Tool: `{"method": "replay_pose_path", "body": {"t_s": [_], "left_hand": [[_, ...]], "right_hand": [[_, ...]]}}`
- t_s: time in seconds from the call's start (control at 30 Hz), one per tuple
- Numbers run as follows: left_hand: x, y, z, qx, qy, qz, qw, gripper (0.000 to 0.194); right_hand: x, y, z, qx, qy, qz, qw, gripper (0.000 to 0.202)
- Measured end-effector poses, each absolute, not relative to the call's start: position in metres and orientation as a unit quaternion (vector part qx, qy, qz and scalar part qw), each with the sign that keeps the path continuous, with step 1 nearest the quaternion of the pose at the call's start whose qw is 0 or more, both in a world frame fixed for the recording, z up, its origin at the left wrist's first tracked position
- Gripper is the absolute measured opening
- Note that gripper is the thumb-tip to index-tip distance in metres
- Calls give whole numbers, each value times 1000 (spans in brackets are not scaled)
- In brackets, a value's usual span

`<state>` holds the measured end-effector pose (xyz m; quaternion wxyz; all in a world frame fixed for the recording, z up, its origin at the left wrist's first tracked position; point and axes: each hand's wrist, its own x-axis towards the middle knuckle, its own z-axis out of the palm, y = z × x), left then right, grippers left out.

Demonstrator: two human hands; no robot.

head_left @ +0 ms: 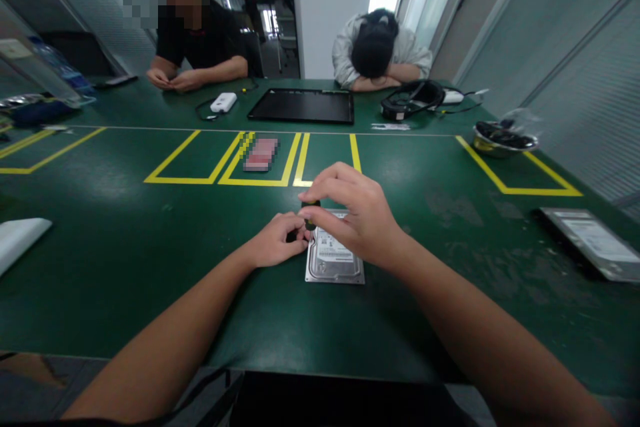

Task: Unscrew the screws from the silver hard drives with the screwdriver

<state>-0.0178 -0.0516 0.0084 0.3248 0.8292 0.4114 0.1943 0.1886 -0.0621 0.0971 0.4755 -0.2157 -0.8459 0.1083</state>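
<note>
A silver hard drive [334,272] with a white label lies flat on the table in front of me. Above its left side, my right hand [350,210] pinches the black and yellow handle of a short screwdriver [311,215] between thumb and fingers. The screwdriver stands upright, and its tip is hard to make out near the drive's edge. My left hand [280,239] rests at the drive's left edge, thumb and fingers curled together close below the handle. Whatever sits between those fingertips is too small to tell. My right hand covers the drive's upper right part.
A second hard drive [595,240] lies at the right. Yellow tape [255,182] marks boxes across the green table [150,293]. Farther back are a flat black screen panel [303,107], coiled black cables [415,99] and a metal bowl [505,140]. Two people sit opposite.
</note>
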Motion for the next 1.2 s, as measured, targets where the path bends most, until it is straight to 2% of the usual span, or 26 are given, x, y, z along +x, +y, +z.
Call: {"method": "replay_pose_path", "body": {"t_s": [0.1, 0.33, 0.67, 0.83, 1.03, 1.2], "left_hand": [[-19, -51, 5, 830, 413, 197, 320, 12], [-18, -52, 7, 826, 417, 197, 324, 11], [-19, -52, 8, 830, 410, 191, 325, 11], [-20, -50, 7, 835, 409, 194, 311, 10], [-19, -51, 6, 826, 415, 187, 332, 12], [-19, -51, 7, 836, 414, 192, 305, 12]], "right_hand": [[189, -63, 99, -208, -855, 109, 463, 13], [189, -64, 99, -198, -865, 123, 443, 24], [190, -63, 98, -229, -851, 111, 459, 9], [191, -62, 99, -204, -864, 105, 447, 22], [189, -63, 98, -219, -860, 111, 448, 17], [190, -63, 99, -216, -863, 92, 447, 18]]}}
